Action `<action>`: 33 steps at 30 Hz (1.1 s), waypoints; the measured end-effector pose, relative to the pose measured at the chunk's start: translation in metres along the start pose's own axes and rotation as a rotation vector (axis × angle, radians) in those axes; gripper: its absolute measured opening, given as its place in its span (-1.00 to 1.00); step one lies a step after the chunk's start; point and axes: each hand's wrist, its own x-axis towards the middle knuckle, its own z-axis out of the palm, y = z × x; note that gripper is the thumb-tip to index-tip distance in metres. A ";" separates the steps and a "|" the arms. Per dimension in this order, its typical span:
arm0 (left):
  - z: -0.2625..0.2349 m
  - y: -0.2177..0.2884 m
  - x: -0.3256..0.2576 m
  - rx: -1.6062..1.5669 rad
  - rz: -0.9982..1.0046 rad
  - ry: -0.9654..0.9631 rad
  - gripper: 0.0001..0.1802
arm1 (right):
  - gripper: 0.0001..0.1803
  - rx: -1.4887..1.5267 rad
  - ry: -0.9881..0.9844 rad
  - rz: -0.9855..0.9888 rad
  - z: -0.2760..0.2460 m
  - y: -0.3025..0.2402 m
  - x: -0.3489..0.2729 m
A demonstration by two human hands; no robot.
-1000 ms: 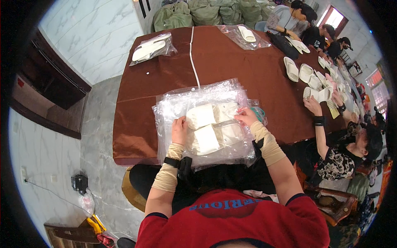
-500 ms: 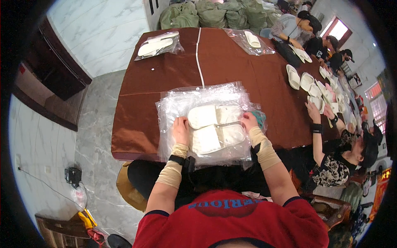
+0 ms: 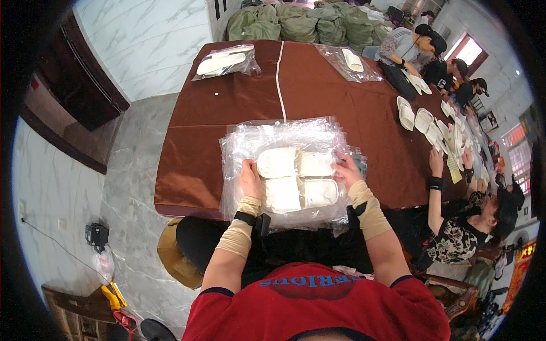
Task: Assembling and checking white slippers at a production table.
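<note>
A pair of white slippers (image 3: pixel 281 195) lies side by side on a stack of clear plastic bags (image 3: pixel 244 139) at the table's near edge. Clear film shines around the pair; whether both slippers are fully inside a bag I cannot tell. My left hand (image 3: pixel 251 181) has its fingers closed at the left ends of the slippers. At their right ends my right hand (image 3: pixel 347 171) pinches the edge of a clear bag, its fingertips partly hidden by glare. Something teal (image 3: pixel 361 163) shows beside the right hand, under film.
The table has a brown cloth (image 3: pixel 193 153). Bagged white slippers (image 3: pixel 222 63) lie at the far left, another bagged slipper (image 3: pixel 352 60) at the far right. Loose slippers (image 3: pixel 435 133) cover the right side, where a co-worker's hand (image 3: pixel 436 162) reaches in. Green sacks (image 3: pixel 301 25) stand behind.
My right hand has shifted slightly, its fingers now over the right end of the pair. The slippers sit closer together. The co-worker's hand at right has moved among the loose slippers.
</note>
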 end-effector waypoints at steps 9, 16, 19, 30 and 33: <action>0.011 0.010 0.002 0.036 0.067 0.044 -0.89 | -0.52 -0.306 -0.130 0.029 -0.008 0.028 0.003; 0.006 0.012 0.001 -0.096 -0.085 0.021 -0.93 | -0.50 -0.217 -0.270 0.381 -0.013 -0.036 -0.048; 0.008 0.008 0.001 -0.026 -0.052 -0.024 -0.93 | -0.49 -0.408 -0.437 0.442 -0.021 -0.022 -0.042; 0.004 0.005 0.001 -0.102 0.022 0.001 -0.96 | -0.61 -0.358 -0.242 -0.014 -0.118 -0.072 -0.068; 0.008 0.011 0.001 -0.115 0.014 0.037 -0.95 | -0.60 -0.524 -0.062 -0.162 -0.175 -0.088 -0.091</action>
